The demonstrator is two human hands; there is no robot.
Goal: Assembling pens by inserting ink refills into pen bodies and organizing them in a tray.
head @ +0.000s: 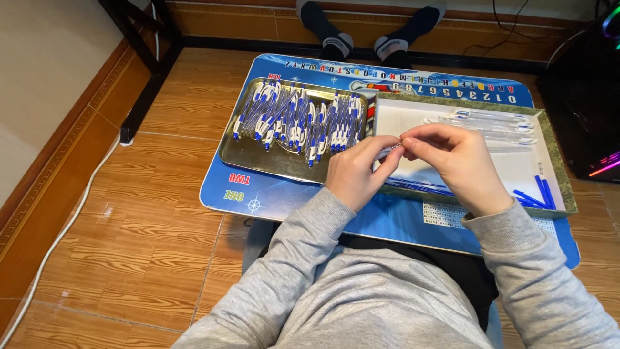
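Observation:
My left hand (354, 173) and my right hand (457, 163) meet above the near left corner of a shallow white-lined box (555, 169). Between their fingertips they pinch a small clear pen part with a metal spring (395, 147). Clear pen barrels (491, 121) lie at the back of the box, thin blue refills (420, 187) along its front edge and blue caps (540, 192) at its right. To the left, a metal tray (240, 152) holds several assembled blue-and-white pens (297, 119).
Box and tray rest on a low blue lap table (271, 197) over a wooden floor. Another person's feet in dark socks (369, 32) are behind the table. A white cable (71, 220) runs along the left wall; a lit computer case (591, 103) stands right.

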